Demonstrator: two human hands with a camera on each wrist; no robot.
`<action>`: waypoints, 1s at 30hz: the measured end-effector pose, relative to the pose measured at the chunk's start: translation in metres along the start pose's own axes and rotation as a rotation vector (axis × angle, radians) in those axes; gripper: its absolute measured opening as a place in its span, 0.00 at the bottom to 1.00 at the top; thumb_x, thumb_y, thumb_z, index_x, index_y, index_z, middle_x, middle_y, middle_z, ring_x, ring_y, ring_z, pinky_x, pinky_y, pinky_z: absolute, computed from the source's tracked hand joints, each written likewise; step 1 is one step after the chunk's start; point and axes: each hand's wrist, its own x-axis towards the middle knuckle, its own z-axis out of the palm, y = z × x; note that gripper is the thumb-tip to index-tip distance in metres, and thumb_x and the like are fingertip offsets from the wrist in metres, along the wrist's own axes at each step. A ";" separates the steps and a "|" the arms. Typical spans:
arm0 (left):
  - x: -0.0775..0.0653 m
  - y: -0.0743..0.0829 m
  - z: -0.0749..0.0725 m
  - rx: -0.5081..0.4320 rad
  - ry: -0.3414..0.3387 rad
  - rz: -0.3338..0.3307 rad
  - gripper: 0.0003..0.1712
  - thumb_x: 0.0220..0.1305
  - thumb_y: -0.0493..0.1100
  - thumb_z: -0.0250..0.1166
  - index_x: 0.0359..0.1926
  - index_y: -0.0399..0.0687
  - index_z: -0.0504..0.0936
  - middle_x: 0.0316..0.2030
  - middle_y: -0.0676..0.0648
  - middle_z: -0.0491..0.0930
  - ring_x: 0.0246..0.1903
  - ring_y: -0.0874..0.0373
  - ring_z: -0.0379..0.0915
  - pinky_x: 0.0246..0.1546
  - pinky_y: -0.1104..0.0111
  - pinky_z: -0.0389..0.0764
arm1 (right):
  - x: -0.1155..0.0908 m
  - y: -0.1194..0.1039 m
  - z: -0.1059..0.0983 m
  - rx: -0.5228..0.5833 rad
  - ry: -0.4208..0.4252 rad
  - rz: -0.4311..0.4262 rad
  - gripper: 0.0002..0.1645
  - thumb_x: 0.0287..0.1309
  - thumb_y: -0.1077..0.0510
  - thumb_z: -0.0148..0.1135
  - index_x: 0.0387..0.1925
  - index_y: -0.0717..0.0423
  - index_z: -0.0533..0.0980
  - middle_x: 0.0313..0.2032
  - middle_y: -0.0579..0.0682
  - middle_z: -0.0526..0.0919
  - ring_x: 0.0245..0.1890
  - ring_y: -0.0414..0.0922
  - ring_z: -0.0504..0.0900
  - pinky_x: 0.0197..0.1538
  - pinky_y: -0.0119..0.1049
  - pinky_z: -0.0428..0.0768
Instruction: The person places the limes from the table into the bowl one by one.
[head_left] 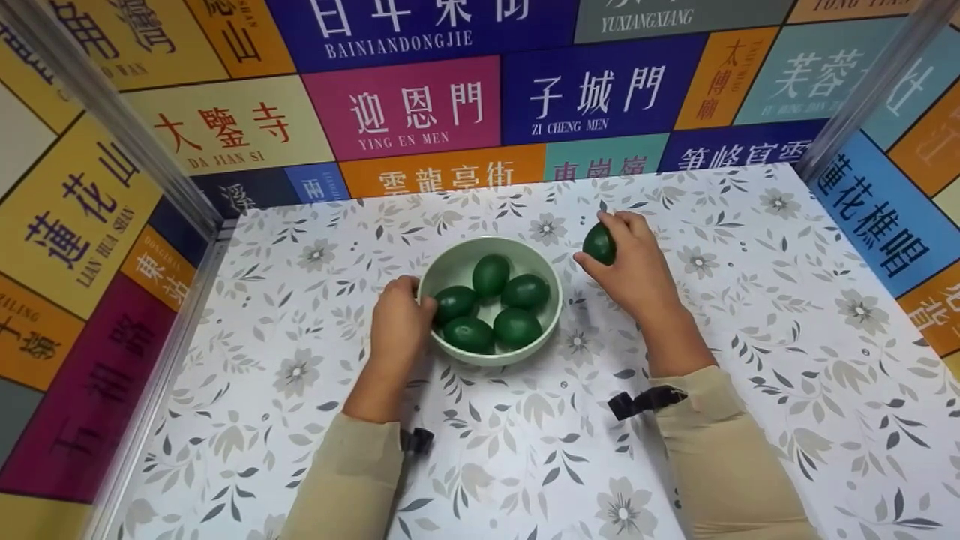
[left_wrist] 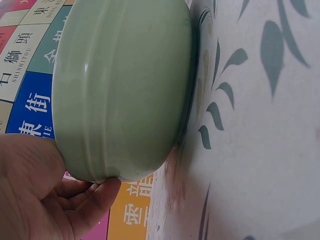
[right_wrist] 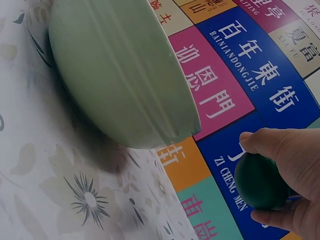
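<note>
A pale green bowl (head_left: 491, 358) stands on the table with several smooth, dark green egg-shaped objects (head_left: 517, 327) lying in it. At its left side my left hand (head_left: 397, 319) grips the wall, thumb by the rim and fingers round the outside. The left wrist view shows the bowl's ridged outer wall (left_wrist: 125, 90) close up, with fingertips (left_wrist: 107, 192) against it. To the right of the bowl and raised above the table, my right hand (head_left: 632, 262) pinches another dark green egg-shaped object (head_left: 598, 244) between thumb and fingers. That held object (right_wrist: 261, 181) also shows in the right wrist view.
A white cloth with grey flowers and leaves covers the table (head_left: 525, 465). Panels with colourful lettering (head_left: 420, 105) rise behind it and at both sides. A clear post (head_left: 150, 127) stands at the back left corner. Dark straps (head_left: 646, 401) circle both sleeves.
</note>
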 end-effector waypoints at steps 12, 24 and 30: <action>0.000 0.000 0.000 -0.012 0.001 -0.007 0.18 0.66 0.39 0.62 0.55 0.37 0.81 0.48 0.39 0.83 0.50 0.45 0.80 0.57 0.54 0.79 | -0.005 -0.011 0.010 -0.013 -0.021 -0.032 0.46 0.64 0.41 0.69 0.77 0.48 0.64 0.76 0.60 0.60 0.74 0.63 0.66 0.71 0.63 0.70; -0.001 0.002 -0.002 -0.011 -0.003 -0.005 0.18 0.66 0.39 0.61 0.55 0.37 0.81 0.49 0.39 0.83 0.51 0.45 0.80 0.58 0.54 0.79 | -0.009 -0.021 0.017 0.004 -0.034 -0.109 0.45 0.63 0.43 0.71 0.76 0.51 0.66 0.75 0.62 0.63 0.73 0.63 0.67 0.71 0.62 0.70; -0.001 0.002 -0.002 -0.005 0.005 0.007 0.18 0.66 0.39 0.61 0.54 0.37 0.81 0.48 0.39 0.83 0.51 0.44 0.80 0.58 0.53 0.79 | -0.010 -0.026 0.023 0.007 -0.049 -0.132 0.45 0.64 0.42 0.70 0.76 0.49 0.66 0.75 0.62 0.62 0.74 0.63 0.65 0.71 0.63 0.70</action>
